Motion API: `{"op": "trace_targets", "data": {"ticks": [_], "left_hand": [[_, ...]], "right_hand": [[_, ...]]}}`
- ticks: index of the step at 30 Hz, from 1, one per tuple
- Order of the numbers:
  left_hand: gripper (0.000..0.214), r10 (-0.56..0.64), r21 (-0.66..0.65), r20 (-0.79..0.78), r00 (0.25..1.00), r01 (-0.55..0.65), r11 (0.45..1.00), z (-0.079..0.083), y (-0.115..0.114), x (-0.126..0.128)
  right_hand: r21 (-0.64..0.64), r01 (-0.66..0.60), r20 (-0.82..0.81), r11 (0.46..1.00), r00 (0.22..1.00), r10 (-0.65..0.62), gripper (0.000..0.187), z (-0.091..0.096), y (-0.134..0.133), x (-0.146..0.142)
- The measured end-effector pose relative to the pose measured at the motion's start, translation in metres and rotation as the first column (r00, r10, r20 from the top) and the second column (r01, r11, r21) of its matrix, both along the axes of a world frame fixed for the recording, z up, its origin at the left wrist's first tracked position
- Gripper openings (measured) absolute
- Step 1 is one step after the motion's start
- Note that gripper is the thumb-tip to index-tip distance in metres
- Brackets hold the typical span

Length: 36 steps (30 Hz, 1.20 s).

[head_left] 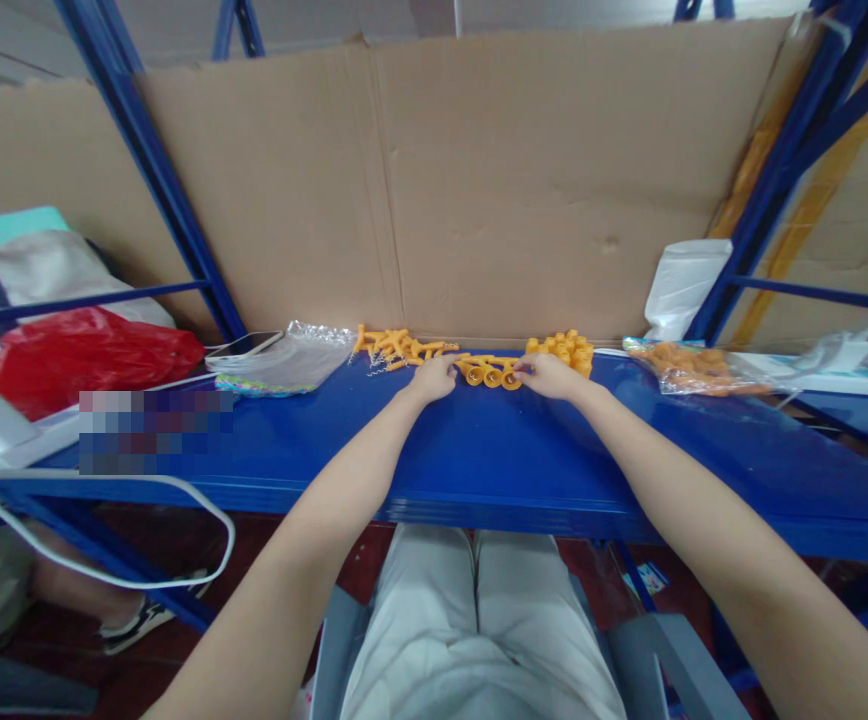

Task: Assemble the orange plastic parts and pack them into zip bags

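Observation:
On the blue shelf top (pixel 494 450), three yellow funnel-shaped pieces (pixel 492 377) lie side by side, their round hollow ends facing me. My left hand (pixel 432 378) is at the left end of this row, fingers curled in; what they hold, if anything, is too small to make out. At the right end, my right hand (pixel 554 375) has its thumb and fingertips closed on the rightmost yellow piece. Behind my left hand lies a loose pile of yellow corkscrews (pixel 396 346) with metal spirals. Several short yellow pieces (pixel 565 348) stand clustered behind my right hand.
Clear plastic bags (pixel 303 358) and a phone-like flat object (pixel 250 345) lie to the left, near a red bag (pixel 81 360). A bag of orange pieces (pixel 685 365) sits right. Cardboard (pixel 494 190) walls the back. A white cable (pixel 228 540) hangs off the front left edge.

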State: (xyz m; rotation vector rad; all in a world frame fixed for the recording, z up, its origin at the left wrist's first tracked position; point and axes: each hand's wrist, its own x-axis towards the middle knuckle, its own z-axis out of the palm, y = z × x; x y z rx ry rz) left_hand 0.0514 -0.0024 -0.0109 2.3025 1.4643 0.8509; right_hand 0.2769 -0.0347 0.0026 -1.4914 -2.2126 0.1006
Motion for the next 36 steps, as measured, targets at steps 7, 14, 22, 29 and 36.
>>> {"op": "trace_targets", "data": {"ticks": [7,14,22,29,36], "left_hand": [[0.047,0.293,0.083,-0.302,0.907,-0.281,0.956,0.002,0.011,-0.032],[0.047,0.289,0.002,-0.389,0.875,-0.313,0.950,0.001,0.008,-0.030],[0.039,0.289,0.199,-0.385,0.876,-0.226,0.953,0.010,0.034,-0.023],[0.032,0.303,0.135,-0.315,0.899,-0.273,0.952,0.022,0.083,0.000],[0.022,0.306,0.023,-0.368,0.878,-0.320,0.947,0.022,0.098,0.019]], "right_hand": [[-0.012,0.020,0.007,1.000,1.000,-0.020,0.020,0.003,-0.004,-0.002],[-0.007,0.019,0.015,1.000,1.000,-0.019,0.020,0.001,-0.002,-0.001],[-0.001,0.036,0.034,0.999,0.999,-0.036,0.020,0.000,-0.004,-0.002],[0.007,0.042,0.082,0.999,0.996,-0.042,0.020,0.003,-0.009,-0.005],[0.015,0.037,0.107,0.999,0.994,-0.038,0.020,0.005,-0.009,-0.007]]}}
